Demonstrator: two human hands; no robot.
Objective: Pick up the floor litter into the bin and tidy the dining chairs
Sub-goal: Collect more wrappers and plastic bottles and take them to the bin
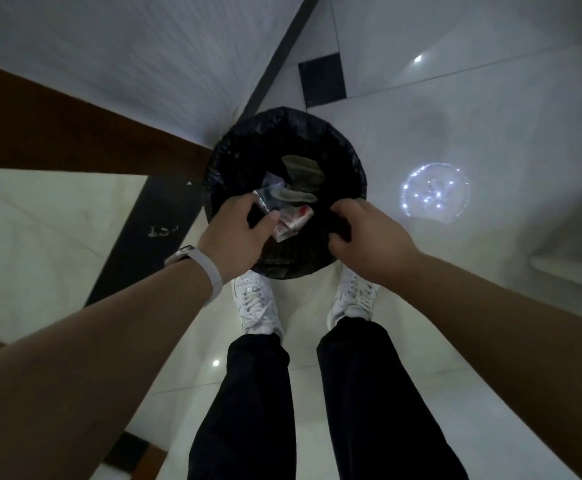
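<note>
Left hand [237, 233]: it is held over the near-left rim of the bin [353, 157]. A crinkled clear wrapper [261, 201] is pinched between the thumb and the curled fingers [244, 204].
Right hand [369, 233]: it is held over the bin's near-right rim. The fingers [343, 211] are curled downward against the black liner [227, 150]. Whether the liner is gripped or only touched cannot be told.
Bin: one is seen, round and lined in black. It stands on the floor [473, 109] at the foot of a wall, just beyond the shoes.
Litter in the bin: four pieces can be counted, namely a red-and-white wrapper [293, 221], a pale strip [294, 195], a bluish wrapper [272, 183] and an olive piece [303, 168] toward the far rim.
Litter on the floor: one small pale scrap [163, 231] is seen on a dark tile strip, left of the bin.
Shoes: two white laced shoes [256, 303] are seen, with their toes at the bin's near edge.
Wristband [211, 275]: one pale band is worn on the left wrist.
</note>
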